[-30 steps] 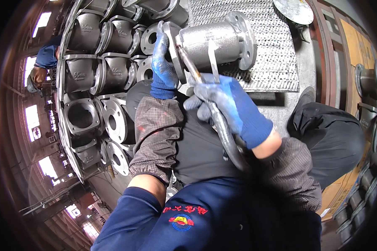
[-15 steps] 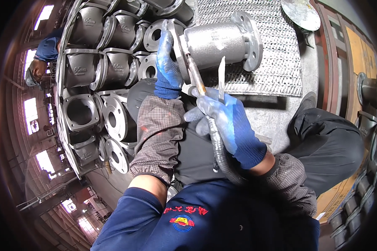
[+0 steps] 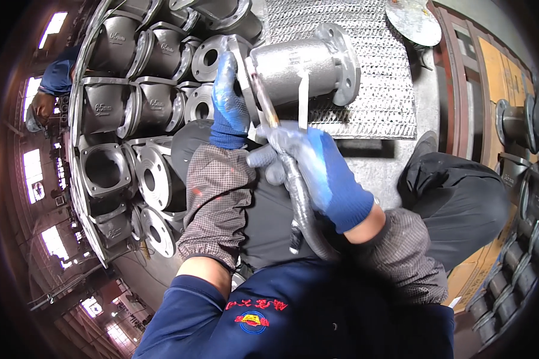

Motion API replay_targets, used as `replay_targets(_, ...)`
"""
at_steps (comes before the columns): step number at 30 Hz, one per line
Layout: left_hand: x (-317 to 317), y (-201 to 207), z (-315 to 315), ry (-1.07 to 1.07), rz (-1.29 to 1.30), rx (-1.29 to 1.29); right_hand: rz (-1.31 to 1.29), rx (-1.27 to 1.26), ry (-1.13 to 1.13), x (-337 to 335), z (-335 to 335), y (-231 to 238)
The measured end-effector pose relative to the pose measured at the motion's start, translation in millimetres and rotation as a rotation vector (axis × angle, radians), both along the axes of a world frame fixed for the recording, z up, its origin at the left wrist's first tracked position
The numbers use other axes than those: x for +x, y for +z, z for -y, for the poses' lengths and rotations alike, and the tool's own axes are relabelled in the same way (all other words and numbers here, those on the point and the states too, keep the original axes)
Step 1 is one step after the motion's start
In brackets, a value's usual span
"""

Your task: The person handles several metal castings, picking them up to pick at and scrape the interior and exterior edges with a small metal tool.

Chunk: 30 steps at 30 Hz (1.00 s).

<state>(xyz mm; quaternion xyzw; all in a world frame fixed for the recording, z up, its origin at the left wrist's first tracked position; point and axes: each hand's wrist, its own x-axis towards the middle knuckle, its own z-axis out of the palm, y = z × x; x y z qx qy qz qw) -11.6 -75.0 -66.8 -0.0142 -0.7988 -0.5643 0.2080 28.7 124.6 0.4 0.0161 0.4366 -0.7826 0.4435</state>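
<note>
A grey flanged metal casting (image 3: pixel 293 75), shaped like a short pipe body, lies on its side on a ribbed metal work surface (image 3: pixel 371 113). My left hand (image 3: pixel 229 99), in a blue coated glove, is closed round the rim of its near left flange. My right hand (image 3: pixel 323 170), gloved alike and slightly blurred, grips a slim rod-shaped hose tool (image 3: pixel 265 99). The tool's tip reaches the inner side of that flange, though contact is hard to tell. From its rear a tape-wrapped hose (image 3: pixel 299 206) curves toward my body. A pale flat strip (image 3: pixel 303 99) sticks up from the same hand.
Several similar castings (image 3: pixel 105 105) are stacked at the left, close to my left arm. A round metal plate (image 3: pixel 413 23) stands at the far right. More castings (image 3: pixel 515 125) line the right edge. Another person (image 3: pixel 57 81) is bent over at the far left.
The whole view has shifted, moving the scene slightly left in the picture. Both hands keep their grips, and my right hand shows motion blur.
</note>
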Motion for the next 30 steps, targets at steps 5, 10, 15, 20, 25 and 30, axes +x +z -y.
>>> replay_targets(5,1,4,-13,-0.039,0.051,0.541,-0.026,0.166,-0.042,-9,-41,17)
replay_targets(10,-4,8,-10,0.025,-0.059,-0.262,-0.433,0.474,-0.537,-85,-73,-18)
replay_targets(15,-3,-7,6,0.013,-0.43,-0.652,-0.286,0.384,-0.518,-147,-81,-124)
replay_targets(20,21,-35,28,0.035,-0.191,-0.695,-0.35,0.243,-0.314,-129,-41,-163)
replay_targets(25,10,33,-38,0.175,0.339,0.694,-0.194,0.28,-0.371,-119,-46,-124)
replay_targets(30,36,22,-11,0.092,0.159,0.308,-0.823,0.618,-0.038,-118,-65,-103)
